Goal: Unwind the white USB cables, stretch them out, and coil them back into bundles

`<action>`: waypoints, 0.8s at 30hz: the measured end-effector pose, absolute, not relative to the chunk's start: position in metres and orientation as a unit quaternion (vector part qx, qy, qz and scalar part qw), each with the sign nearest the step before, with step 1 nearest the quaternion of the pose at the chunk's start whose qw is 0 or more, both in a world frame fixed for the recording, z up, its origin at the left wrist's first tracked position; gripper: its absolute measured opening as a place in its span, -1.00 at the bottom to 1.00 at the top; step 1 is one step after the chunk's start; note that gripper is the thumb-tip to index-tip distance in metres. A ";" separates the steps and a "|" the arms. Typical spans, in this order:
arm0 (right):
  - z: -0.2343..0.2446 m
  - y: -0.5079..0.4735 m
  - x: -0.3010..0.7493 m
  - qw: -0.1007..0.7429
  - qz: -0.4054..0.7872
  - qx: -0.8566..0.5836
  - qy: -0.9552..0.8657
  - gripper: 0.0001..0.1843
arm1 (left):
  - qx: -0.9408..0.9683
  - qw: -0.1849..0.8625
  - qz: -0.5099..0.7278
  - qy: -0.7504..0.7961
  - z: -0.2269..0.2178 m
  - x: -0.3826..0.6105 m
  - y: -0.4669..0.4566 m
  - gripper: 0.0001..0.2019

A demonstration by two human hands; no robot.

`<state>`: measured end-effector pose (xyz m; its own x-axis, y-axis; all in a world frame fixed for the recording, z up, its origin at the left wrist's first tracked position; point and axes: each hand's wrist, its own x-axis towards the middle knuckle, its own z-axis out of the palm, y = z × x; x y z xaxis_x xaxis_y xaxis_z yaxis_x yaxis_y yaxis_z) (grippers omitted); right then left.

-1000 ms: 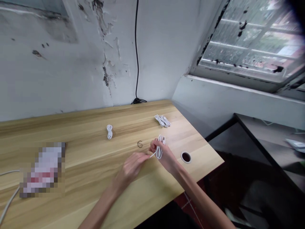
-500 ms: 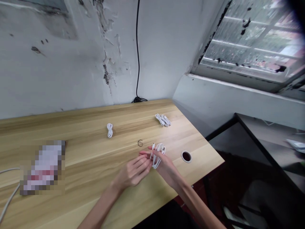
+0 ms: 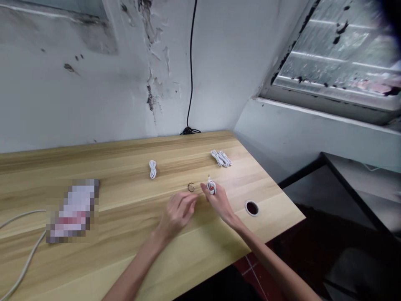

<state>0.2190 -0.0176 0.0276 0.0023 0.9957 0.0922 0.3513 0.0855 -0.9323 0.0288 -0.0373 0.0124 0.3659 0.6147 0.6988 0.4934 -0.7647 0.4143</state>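
Observation:
A coiled white cable [image 3: 211, 187] is held in my right hand [image 3: 221, 205], its plug end standing up above the thumb. Beside it on the left, my left hand [image 3: 176, 212] hovers over the table with fingers curled and the tips drawn close to the thumb. Whatever it pinches, if anything, is too small to make out. Just beyond the left fingertips lies a thin dark bent tie [image 3: 191, 187]. Farther back on the table are a small white cable bundle [image 3: 153, 169] and a larger pile of white cable bundles [image 3: 221, 158].
The wooden table [image 3: 125, 184] meets a peeling wall at the back. A blurred-out flat object [image 3: 73, 211] lies at the left, near a loose white cord [image 3: 29, 259]. At the right is a round cable hole [image 3: 252, 208]. A black cord [image 3: 191, 62] hangs down the wall.
My hands have moved apart, the left one coming off the cable. The right hand has turned and now grips the coil more compactly. The view has shifted slightly.

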 end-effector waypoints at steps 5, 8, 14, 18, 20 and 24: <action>0.030 -0.016 0.209 0.273 0.289 -0.528 -0.751 -0.89 | 0.740 0.312 0.437 0.406 0.013 0.025 -0.032 -0.43; 0.034 -0.019 0.197 0.209 0.268 -0.498 -0.798 -0.94 | 0.731 0.358 0.404 0.419 0.018 0.024 -0.034 -0.40; 0.041 -0.020 0.176 0.173 0.290 -0.505 -0.794 -0.81 | 0.674 0.365 0.459 0.449 0.016 0.025 -0.037 -0.78; 0.043 -0.019 0.170 0.179 0.291 -0.522 -0.782 -0.76 | 0.642 0.347 0.514 0.451 0.009 0.025 -0.035 -0.80; 0.044 -0.018 0.169 0.172 0.267 -0.538 -0.781 -0.78 | 0.614 0.343 0.534 0.469 0.009 0.026 -0.033 -0.76; 0.046 -0.016 0.168 0.124 0.229 -0.555 -0.790 -0.79 | 0.553 0.359 0.560 0.502 0.015 0.026 -0.032 -0.70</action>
<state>0.1684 -0.0160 0.0463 -0.3524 0.9340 -0.0593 0.8207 0.2780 -0.4992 0.0264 -0.0320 0.0152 -0.1309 0.9570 0.2590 0.1538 -0.2385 0.9589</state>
